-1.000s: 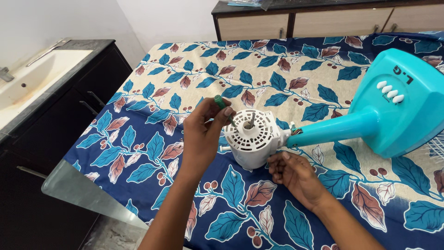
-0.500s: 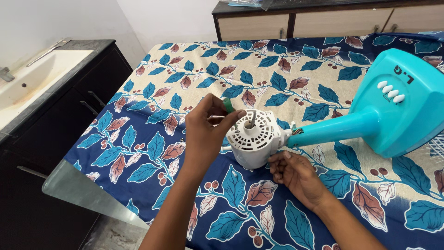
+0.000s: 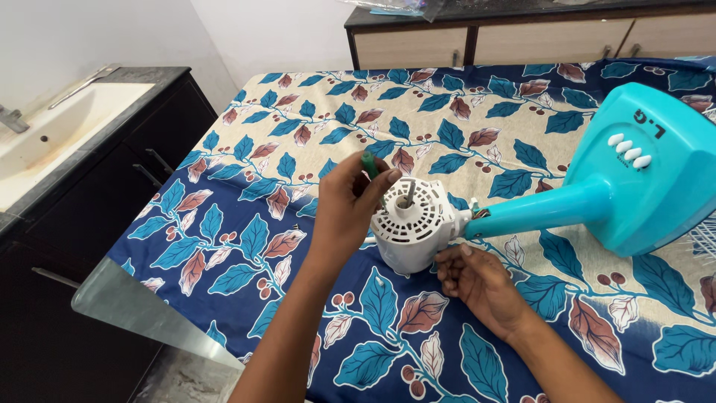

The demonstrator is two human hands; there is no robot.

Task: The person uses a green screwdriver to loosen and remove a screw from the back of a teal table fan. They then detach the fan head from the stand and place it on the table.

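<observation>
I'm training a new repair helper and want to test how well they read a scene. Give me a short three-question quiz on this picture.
1. True or false: the left hand holds a green-handled tool over the white motor housing.
2. What does the right hand do? A) presses the white buttons B) steadies the motor housing from below C) lifts the cloth
3. Fill in: the turquoise fan base lies on a leaf-patterned ____.

Key: 1 true; 2 B; 3 cloth.
</observation>
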